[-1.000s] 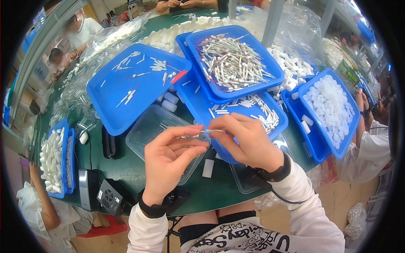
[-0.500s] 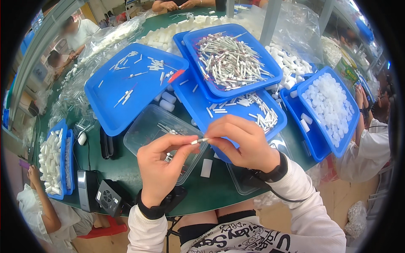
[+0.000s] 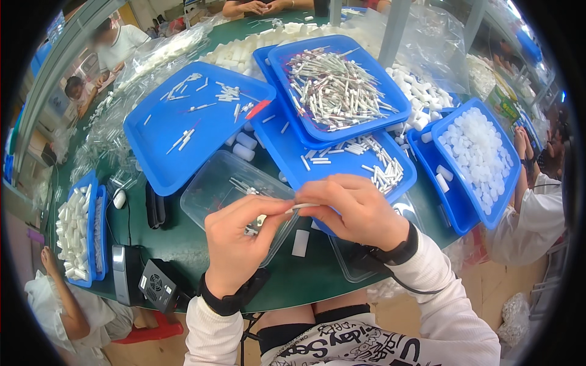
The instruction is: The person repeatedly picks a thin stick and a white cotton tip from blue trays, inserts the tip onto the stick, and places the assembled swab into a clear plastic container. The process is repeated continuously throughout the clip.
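Observation:
Between my two hands is a thin white stick-like piece (image 3: pixel 301 207), pinched at the fingertips. My left hand (image 3: pixel 239 235) is closed on its left end, thumb against forefinger. The fingers of my right hand (image 3: pixel 357 210) are closed over its other end and hide part of it. Beneath my left hand lies a clear plastic box (image 3: pixel 204 183) with several similar thin sticks in it. A short white cylinder (image 3: pixel 300 243) lies on the green table just below my hands. Past my right hand, a blue tray (image 3: pixel 287 160) holds many short white tubes.
A stacked blue tray (image 3: pixel 400 110) is heaped with thin sticks; another blue tray (image 3: pixel 152 146) holds a few. On the right, a tray (image 3: pixel 516 183) carries translucent white caps. White cylinders fill a tray (image 3: pixel 91 280) at the left, near a small black fan box (image 3: pixel 160 287). Other people sit around.
My fingertips have drawn closer together, and my right fingers now cover more of the stick. The stick has shifted slightly right and lies flatter.

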The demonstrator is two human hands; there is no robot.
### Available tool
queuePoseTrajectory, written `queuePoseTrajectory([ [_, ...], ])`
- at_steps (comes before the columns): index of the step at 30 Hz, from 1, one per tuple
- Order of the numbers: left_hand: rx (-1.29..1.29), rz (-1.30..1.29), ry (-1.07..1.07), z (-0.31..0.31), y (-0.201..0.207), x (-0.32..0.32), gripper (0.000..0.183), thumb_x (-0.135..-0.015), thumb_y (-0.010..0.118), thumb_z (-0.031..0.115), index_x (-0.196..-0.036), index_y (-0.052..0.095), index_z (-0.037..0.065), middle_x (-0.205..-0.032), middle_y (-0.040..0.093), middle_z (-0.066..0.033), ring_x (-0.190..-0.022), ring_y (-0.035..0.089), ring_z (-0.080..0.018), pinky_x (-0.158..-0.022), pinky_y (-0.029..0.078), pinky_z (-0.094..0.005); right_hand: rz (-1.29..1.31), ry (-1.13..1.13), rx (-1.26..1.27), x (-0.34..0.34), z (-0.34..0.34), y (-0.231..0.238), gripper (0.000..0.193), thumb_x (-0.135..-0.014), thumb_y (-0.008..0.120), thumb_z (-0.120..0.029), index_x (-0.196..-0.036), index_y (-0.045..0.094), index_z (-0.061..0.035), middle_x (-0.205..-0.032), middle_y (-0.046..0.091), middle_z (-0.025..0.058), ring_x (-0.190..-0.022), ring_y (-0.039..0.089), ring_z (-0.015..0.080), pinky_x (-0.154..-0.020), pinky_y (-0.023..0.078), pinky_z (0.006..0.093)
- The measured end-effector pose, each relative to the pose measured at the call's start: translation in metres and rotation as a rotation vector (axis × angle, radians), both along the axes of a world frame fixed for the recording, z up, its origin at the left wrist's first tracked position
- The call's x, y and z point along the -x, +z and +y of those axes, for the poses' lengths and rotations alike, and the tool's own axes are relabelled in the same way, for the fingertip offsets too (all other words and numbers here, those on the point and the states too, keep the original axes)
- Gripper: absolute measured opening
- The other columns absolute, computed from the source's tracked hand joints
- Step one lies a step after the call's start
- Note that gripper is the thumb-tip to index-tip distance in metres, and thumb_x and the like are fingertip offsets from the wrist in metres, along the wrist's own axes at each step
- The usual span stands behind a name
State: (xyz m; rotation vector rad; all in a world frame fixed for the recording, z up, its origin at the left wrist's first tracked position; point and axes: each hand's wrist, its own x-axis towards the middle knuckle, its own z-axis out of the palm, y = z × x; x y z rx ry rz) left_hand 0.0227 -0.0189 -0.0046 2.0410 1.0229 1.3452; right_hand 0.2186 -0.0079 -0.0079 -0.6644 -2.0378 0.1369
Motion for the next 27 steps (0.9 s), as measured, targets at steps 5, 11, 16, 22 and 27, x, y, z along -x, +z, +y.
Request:
queuePoseTrajectory([
  [5, 0.022, -0.019, 0.176, 0.003, 0.014, -0.002, 0.027, -0.073, 0.075, 0.003, -0.099, 0.068, 0.003, -0.095, 0.070, -0.0113, -0.087, 0.067, -0.0231, -0.074, 0.051, -0.0319, 0.000, -0.041, 0.238, -0.006, -0.001, 0.008, 0.024, -0.082, 0.068, -0.007, -0.105, 0.059, -0.0058, -0.077, 0.064, 0.0036, -0.064, 0.062, 0.0188, -0.057, 0.048, 0.0302],
  [11, 0.113, 0.611, 0.301, 0.015, -0.005, 0.035, 0.028, -0.076, 0.073, 0.019, -0.099, 0.069, 0.003, -0.085, 0.064, -0.0136, -0.085, 0.061, -0.0289, -0.076, 0.047, -0.0378, 0.284, -0.214, 0.673, -0.044, 0.025, 0.012, 0.026, -0.083, 0.066, -0.006, -0.108, 0.059, -0.0070, -0.090, 0.066, 0.0090, -0.081, 0.064, 0.0137, -0.066, 0.050, 0.0299],
  [16, 0.205, 0.843, 0.279, 0.011, -0.006, 0.034, 0.023, -0.071, 0.075, 0.021, -0.088, 0.072, 0.005, -0.086, 0.065, -0.0121, -0.084, 0.060, -0.0311, -0.075, 0.047, -0.0405, 0.238, -0.380, 0.382, -0.045, 0.034, 0.004, 0.026, -0.081, 0.067, -0.008, -0.107, 0.062, -0.0075, -0.103, 0.066, 0.0143, -0.091, 0.065, 0.0222, -0.075, 0.052, 0.0340],
  [22, 0.297, 0.833, 0.263, 0.012, -0.008, 0.036, 0.018, -0.066, 0.073, 0.011, -0.083, 0.072, 0.007, -0.084, 0.065, -0.0109, -0.084, 0.060, -0.0295, -0.074, 0.048, -0.0398, -0.354, -0.816, 0.702, -0.064, 0.021, 0.019, 0.025, -0.074, 0.072, -0.015, -0.097, 0.066, -0.0051, -0.104, 0.066, 0.0150, -0.090, 0.064, 0.0324, -0.077, 0.052, 0.0368],
  [27, 0.358, 0.841, 0.234, 0.015, -0.012, 0.036, 0.010, -0.067, 0.072, 0.008, -0.076, 0.070, 0.006, -0.079, 0.062, -0.0100, -0.082, 0.059, -0.0292, -0.074, 0.048, -0.0395, -0.659, -0.860, 0.671, -0.073, 0.014, -0.003, 0.019, -0.074, 0.070, -0.014, -0.090, 0.068, -0.0050, -0.094, 0.065, 0.0126, -0.087, 0.064, 0.0309, -0.073, 0.050, 0.0385],
])
